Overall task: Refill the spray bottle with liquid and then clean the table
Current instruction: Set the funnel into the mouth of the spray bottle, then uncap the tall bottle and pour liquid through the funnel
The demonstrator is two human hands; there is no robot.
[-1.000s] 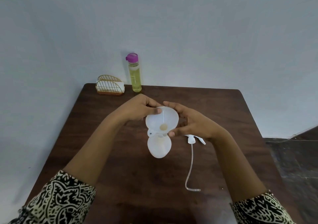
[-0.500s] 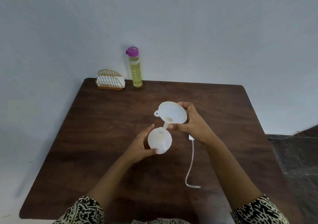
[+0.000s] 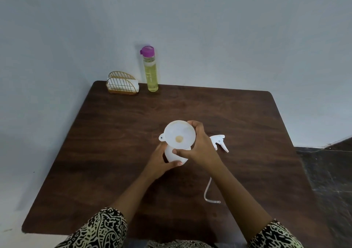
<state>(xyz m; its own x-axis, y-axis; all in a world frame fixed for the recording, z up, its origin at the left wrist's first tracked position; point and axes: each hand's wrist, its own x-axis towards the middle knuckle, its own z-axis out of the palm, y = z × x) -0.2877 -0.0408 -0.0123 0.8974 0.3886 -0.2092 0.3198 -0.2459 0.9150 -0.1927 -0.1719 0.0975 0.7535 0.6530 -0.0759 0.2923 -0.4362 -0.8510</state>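
Funnel (image 3: pixel 180 136) seated mouth-up on the upright spray bottle (image 3: pixel 174 156), right in the middle of the dark wood-grain counter (image 3: pixel 114 152)!

The left hand (image 3: pixel 159 161) has its grip wrapped round the rounded, milky-white plastic bottle. The right hand (image 3: pixel 201 148) has its grip curled on the funnel's smooth translucent rim, small tab pointing left. The bottle's long axis runs straight up. Just to the right lies the white trigger head (image 3: pixel 219 141), its thin clear tube (image 3: pixel 207 190) curving toward the near edge.

The funnel (image 3: pixel 180 136), left hand (image 3: pixel 159 162) and right hand (image 3: pixel 201 149) hid most of the white bottle (image 3: pixel 171 157). The right arm (image 3: pixel 240 192) hid where the spray head (image 3: pixel 219 140) joined its tube (image 3: pixel 207 191). The bottom edge cut both sleeves (image 3: pixel 99 228).
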